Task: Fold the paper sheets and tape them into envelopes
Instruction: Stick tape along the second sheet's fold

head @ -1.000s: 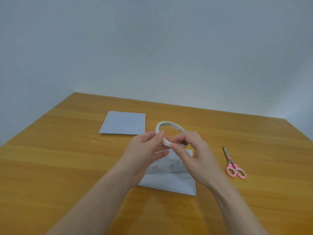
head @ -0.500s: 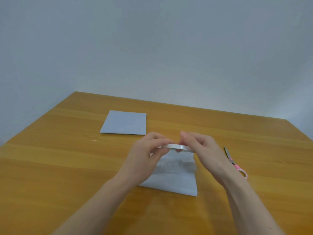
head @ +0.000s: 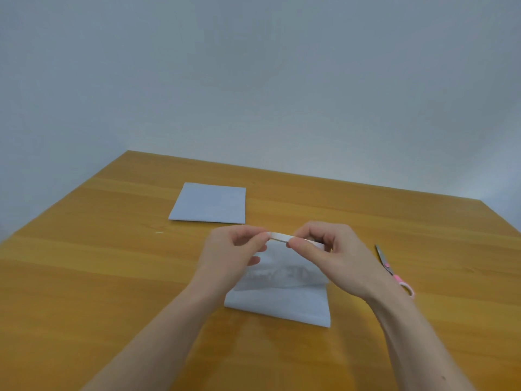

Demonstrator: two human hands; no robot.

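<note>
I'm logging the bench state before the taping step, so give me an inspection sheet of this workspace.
Surface: wooden table, bare apart from the items below.
Job's things: tape roll held edge-on above the near folded paper; second folded paper lies flat farther back, to the left.
Clutter: pink-handled scissors lie on the table to the right, partly hidden by the right wrist; a tiny pale speck at far left.
Grippers: left hand and right hand both pinch the tape roll.
Cables: nothing seen.
Surroundings: plain grey wall behind the table.
</note>
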